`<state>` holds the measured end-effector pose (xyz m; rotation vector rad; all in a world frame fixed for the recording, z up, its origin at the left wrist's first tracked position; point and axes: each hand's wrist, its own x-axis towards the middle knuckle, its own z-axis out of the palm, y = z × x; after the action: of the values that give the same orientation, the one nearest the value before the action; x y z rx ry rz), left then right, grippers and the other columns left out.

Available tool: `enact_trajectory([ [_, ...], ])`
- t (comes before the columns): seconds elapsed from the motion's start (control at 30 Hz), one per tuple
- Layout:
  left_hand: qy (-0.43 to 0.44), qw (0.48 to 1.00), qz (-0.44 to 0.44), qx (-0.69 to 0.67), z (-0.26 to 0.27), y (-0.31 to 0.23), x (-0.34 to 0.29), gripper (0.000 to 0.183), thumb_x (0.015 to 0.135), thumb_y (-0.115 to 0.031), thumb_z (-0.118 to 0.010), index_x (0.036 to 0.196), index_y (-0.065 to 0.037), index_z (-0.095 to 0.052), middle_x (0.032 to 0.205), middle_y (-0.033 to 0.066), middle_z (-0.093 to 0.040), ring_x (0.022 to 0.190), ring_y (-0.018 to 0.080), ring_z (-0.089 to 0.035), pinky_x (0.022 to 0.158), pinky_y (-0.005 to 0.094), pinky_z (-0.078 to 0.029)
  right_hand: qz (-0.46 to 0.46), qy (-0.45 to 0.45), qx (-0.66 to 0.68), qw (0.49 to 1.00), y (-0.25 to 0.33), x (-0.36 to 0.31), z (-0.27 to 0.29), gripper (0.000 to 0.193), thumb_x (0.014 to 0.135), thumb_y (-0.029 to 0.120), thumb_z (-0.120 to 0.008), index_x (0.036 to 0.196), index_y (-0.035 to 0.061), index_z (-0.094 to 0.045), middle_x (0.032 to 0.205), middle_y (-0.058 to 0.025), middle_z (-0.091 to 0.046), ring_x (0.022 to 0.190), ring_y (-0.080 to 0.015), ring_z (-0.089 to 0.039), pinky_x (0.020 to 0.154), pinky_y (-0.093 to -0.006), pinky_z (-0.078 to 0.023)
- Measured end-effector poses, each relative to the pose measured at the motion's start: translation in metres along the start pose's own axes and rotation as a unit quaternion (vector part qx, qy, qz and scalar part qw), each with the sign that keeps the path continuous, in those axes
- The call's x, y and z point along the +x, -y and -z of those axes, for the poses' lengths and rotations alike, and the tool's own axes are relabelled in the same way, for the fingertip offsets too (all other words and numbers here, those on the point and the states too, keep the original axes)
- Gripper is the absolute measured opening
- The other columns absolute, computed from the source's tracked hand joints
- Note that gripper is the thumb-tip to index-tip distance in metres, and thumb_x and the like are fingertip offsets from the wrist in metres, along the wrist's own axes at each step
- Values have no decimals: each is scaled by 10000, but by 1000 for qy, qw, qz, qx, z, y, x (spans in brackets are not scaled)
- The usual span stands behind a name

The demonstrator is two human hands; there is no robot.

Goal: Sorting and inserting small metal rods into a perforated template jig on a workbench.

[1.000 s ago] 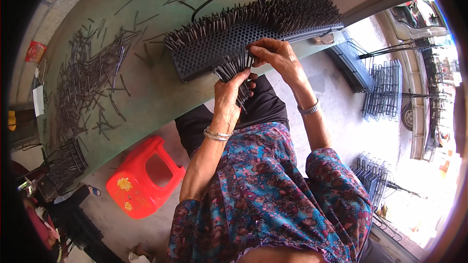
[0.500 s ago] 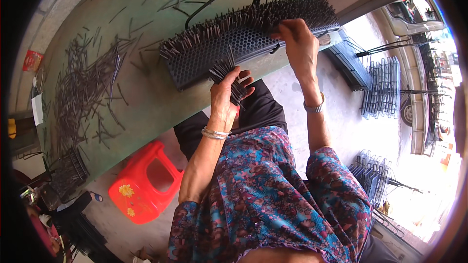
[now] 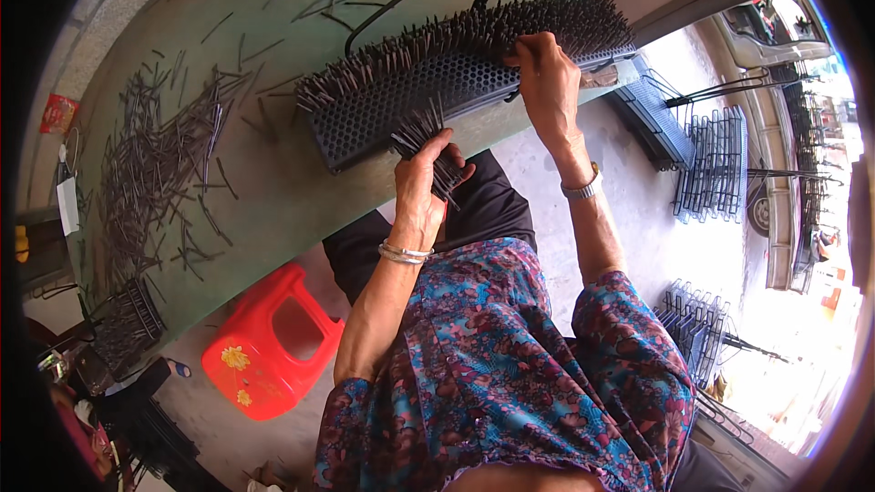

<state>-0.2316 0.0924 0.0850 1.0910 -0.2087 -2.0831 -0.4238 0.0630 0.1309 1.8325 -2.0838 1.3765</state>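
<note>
Thin, dark rods [image 3: 446, 178] are clutched in the left hand [image 3: 419, 177]; beyond it, at the honeycomb-holed tray [image 3: 357, 135], the right hand [image 3: 552, 87] is bunched, whether around a rod cannot be told.

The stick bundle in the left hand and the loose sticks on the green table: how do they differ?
The stick bundle is gripped in the left hand; the loose sticks lie on the green table. The stick bundle is compact; the loose sticks sprawl widely. Both look dark and thin.
</note>
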Motion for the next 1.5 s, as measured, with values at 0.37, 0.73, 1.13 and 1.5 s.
enact_trajectory([
  [0.37, 49, 998, 10, 38, -4, 0, -5, 156, 844, -147, -710, 920, -24, -653, 696, 58, -640, 567, 140, -601, 511, 294, -517, 55, 84, -120, 988, -12, 23, -7, 131, 874, 125, -637, 981, 91, -706, 906, -82, -643, 770, -253, -649, 669, -340, -507],
  [0.73, 65, 996, -21, 65, -6, -2, -11, 227, 869, -226, -711, 931, -20, -637, 666, 41, -613, 561, 130, -579, 512, 276, -488, -25, 139, 8, 990, 11, 4, -3, 244, 915, 234, -649, 1079, 64, -708, 873, -53, -671, 721, -165, -641, 637, -294, -510],
  [1.13, 80, 978, -50, 187, -13, -9, -22, 189, 848, -203, -711, 932, -38, -673, 725, 78, -686, 582, 151, -643, 501, 261, -472, -227, 407, 303, 831, 19, -11, 13, 194, 916, 143, -639, 984, -39, -637, 807, -50, -651, 721, -110, -636, 687, -264, -534],
  [1.5, 87, 995, 49, 12, 2, -4, 1, 183, 917, -228, -638, 1065, -123, -617, 1034, 158, -681, 900, 295, -678, 749, 469, -581, -172, 146, 193, 955, 18, -5, 42, 100, 907, 14, -566, 982, -46, -595, 807, -120, -695, 786, -170, -701, 693, -278, -552],
])
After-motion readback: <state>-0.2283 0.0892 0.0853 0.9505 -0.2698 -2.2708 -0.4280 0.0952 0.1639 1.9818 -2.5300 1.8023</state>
